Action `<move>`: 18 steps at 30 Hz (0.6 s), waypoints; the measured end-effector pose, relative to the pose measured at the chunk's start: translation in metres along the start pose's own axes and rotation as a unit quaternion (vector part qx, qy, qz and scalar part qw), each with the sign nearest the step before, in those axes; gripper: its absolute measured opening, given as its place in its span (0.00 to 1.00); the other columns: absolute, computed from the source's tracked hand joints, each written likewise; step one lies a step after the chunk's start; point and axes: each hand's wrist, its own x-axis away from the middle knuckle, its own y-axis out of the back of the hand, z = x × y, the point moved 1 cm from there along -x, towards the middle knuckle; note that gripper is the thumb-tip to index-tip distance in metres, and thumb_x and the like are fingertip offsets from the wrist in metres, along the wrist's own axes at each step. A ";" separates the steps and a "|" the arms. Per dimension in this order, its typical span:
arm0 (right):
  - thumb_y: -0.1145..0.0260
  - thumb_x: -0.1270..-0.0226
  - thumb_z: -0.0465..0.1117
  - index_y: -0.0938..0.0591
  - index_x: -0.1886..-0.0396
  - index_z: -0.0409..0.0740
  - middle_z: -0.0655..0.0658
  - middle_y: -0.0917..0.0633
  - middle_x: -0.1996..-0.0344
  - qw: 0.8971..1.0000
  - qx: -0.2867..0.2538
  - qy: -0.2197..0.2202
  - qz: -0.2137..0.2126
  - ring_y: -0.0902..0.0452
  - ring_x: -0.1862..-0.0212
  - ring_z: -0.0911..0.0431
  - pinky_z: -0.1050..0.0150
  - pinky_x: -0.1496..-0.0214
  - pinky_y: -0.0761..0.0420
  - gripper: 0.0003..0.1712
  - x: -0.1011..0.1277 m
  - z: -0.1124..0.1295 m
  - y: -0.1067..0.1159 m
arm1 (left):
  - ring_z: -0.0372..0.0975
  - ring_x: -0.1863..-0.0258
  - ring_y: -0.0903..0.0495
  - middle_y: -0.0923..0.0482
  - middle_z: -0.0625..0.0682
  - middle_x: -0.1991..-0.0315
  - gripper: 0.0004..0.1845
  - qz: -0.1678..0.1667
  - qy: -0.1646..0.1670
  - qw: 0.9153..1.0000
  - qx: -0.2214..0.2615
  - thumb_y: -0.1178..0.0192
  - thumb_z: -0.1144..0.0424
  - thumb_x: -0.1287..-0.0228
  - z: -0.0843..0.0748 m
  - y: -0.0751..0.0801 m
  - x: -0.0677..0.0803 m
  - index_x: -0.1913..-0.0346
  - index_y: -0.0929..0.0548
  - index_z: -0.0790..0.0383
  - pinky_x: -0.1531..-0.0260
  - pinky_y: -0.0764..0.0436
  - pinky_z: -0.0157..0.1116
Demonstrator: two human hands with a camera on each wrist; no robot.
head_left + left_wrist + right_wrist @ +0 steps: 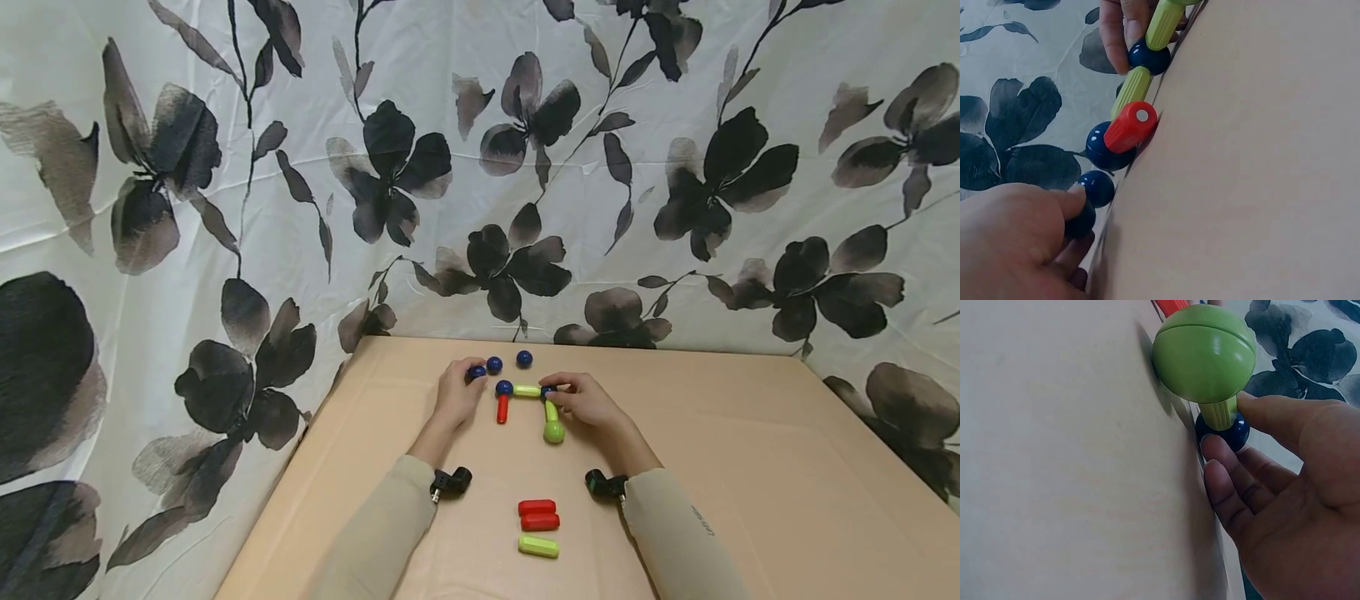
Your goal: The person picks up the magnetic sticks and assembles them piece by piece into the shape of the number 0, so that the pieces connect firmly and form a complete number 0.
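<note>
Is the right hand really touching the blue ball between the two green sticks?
Touching: in the left wrist view, fingertips of the right hand rest against the blue ball.

PASS: broad surface [795, 467] right of the right forearm [678, 533] | PASS: strip between the joined piece [527, 391] and the loose sticks [539, 522] | BLOCK: joined piece, filling much of the gap between left hand [457, 393] and right hand [588, 400] | BLOCK: two loose blue balls [524, 359] behind it
</note>
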 end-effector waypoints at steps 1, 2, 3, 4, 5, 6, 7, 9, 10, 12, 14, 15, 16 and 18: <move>0.37 0.23 0.33 0.17 0.38 0.35 0.37 0.16 0.54 1.000 0.000 0.001 0.001 0.28 0.66 0.54 0.68 0.66 0.23 0.18 0.000 0.000 0.000 | 0.50 0.39 0.20 0.20 0.57 0.44 0.17 0.004 -0.001 1.000 0.014 0.35 0.64 0.27 0.000 0.000 0.000 0.38 0.16 0.56 0.35 0.23 0.48; 0.38 0.23 0.32 0.17 0.38 0.35 0.37 0.16 0.54 1.000 0.000 0.001 0.001 0.28 0.66 0.54 0.68 0.67 0.23 0.17 0.001 0.000 0.000 | 0.49 0.40 0.20 0.20 0.57 0.43 0.17 0.008 -0.001 1.000 0.029 0.35 0.63 0.27 0.000 0.000 0.000 0.38 0.16 0.56 0.36 0.22 0.47; 0.39 0.23 0.31 0.18 0.38 0.34 0.36 0.16 0.53 1.000 0.003 0.005 0.001 0.28 0.67 0.54 0.68 0.67 0.24 0.17 0.001 0.000 0.000 | 0.48 0.41 0.19 0.20 0.57 0.43 0.17 0.013 -0.001 0.999 0.046 0.35 0.63 0.27 0.001 0.000 0.000 0.37 0.16 0.56 0.37 0.21 0.46; 0.39 0.23 0.31 0.18 0.38 0.34 0.36 0.16 0.53 1.000 0.006 0.006 0.001 0.29 0.67 0.54 0.68 0.68 0.25 0.18 0.001 0.001 0.000 | 0.47 0.41 0.19 0.20 0.56 0.42 0.18 0.018 -0.002 0.998 0.064 0.34 0.62 0.27 0.000 0.001 0.000 0.37 0.17 0.56 0.38 0.20 0.44; 0.40 0.23 0.30 0.18 0.38 0.34 0.35 0.16 0.53 1.000 0.008 0.007 0.000 0.29 0.67 0.53 0.69 0.68 0.25 0.18 0.001 0.002 0.000 | 0.46 0.42 0.18 0.20 0.55 0.42 0.18 0.022 -0.002 0.996 0.081 0.34 0.61 0.27 0.000 0.002 0.000 0.37 0.17 0.55 0.39 0.19 0.43; 0.41 0.23 0.29 0.18 0.38 0.34 0.35 0.16 0.52 1.000 0.010 0.007 -0.002 0.30 0.67 0.53 0.69 0.68 0.25 0.18 0.001 0.002 0.000 | 0.46 0.42 0.18 0.19 0.55 0.41 0.19 0.026 -0.003 0.995 0.097 0.34 0.60 0.27 0.000 0.002 0.001 0.37 0.17 0.55 0.40 0.19 0.41; 0.41 0.23 0.29 0.18 0.38 0.34 0.35 0.17 0.51 1.000 0.013 0.006 -0.004 0.30 0.67 0.53 0.69 0.68 0.26 0.18 0.001 0.003 0.000 | 0.45 0.43 0.18 0.18 0.54 0.41 0.19 0.030 -0.005 0.993 0.110 0.34 0.58 0.27 -0.001 0.003 0.001 0.36 0.17 0.55 0.41 0.18 0.40; 0.42 0.23 0.28 0.18 0.38 0.35 0.35 0.17 0.50 1.000 0.019 0.005 -0.006 0.30 0.67 0.52 0.69 0.68 0.26 0.18 0.002 0.003 0.000 | 0.43 0.46 0.18 0.17 0.52 0.42 0.20 0.040 -0.011 0.991 0.127 0.33 0.56 0.28 -0.001 0.004 0.002 0.36 0.17 0.55 0.46 0.18 0.36; 0.42 0.23 0.28 0.17 0.38 0.35 0.35 0.17 0.50 1.000 0.019 0.002 -0.006 0.31 0.67 0.52 0.69 0.68 0.27 0.18 0.002 0.003 0.000 | 0.42 0.48 0.18 0.16 0.51 0.43 0.21 0.045 -0.015 0.990 0.129 0.33 0.54 0.28 -0.002 0.004 0.002 0.35 0.17 0.54 0.49 0.18 0.35; 0.42 0.23 0.29 0.18 0.37 0.36 0.35 0.18 0.50 1.000 0.021 -0.001 -0.006 0.31 0.66 0.52 0.69 0.68 0.27 0.18 0.002 0.002 0.000 | 0.41 0.52 0.19 0.15 0.51 0.46 0.23 0.058 -0.022 0.989 0.132 0.32 0.53 0.29 -0.003 0.006 0.004 0.35 0.17 0.55 0.54 0.19 0.32; 0.42 0.22 0.29 0.18 0.37 0.36 0.35 0.18 0.50 1.000 0.024 -0.003 -0.005 0.31 0.66 0.53 0.69 0.68 0.27 0.18 0.002 0.001 -0.001 | 0.40 0.54 0.19 0.14 0.51 0.47 0.23 0.077 -0.027 0.988 0.133 0.31 0.54 0.30 -0.004 0.009 0.006 0.35 0.17 0.56 0.57 0.20 0.30; 0.42 0.22 0.30 0.18 0.37 0.37 0.36 0.18 0.51 1.000 0.025 -0.005 -0.005 0.30 0.66 0.53 0.68 0.67 0.27 0.18 0.001 0.001 -0.001 | 0.39 0.55 0.19 0.14 0.51 0.48 0.23 0.088 -0.030 0.987 0.134 0.31 0.54 0.30 -0.005 0.011 0.007 0.35 0.16 0.58 0.58 0.21 0.30; 0.42 0.22 0.30 0.18 0.37 0.37 0.36 0.18 0.51 1.000 0.025 -0.006 -0.006 0.30 0.65 0.53 0.68 0.67 0.26 0.18 0.002 0.001 -0.001 | 0.39 0.55 0.19 0.13 0.51 0.48 0.23 0.102 -0.031 0.985 0.134 0.30 0.55 0.31 -0.005 0.012 0.008 0.36 0.16 0.58 0.58 0.21 0.29; 0.43 0.22 0.30 0.18 0.37 0.37 0.36 0.18 0.51 1.000 0.024 -0.009 -0.006 0.29 0.63 0.52 0.67 0.66 0.26 0.18 0.001 0.001 -0.001 | 0.39 0.56 0.19 0.13 0.52 0.49 0.22 0.129 -0.037 0.982 0.135 0.30 0.56 0.31 -0.006 0.016 0.010 0.38 0.15 0.60 0.59 0.21 0.30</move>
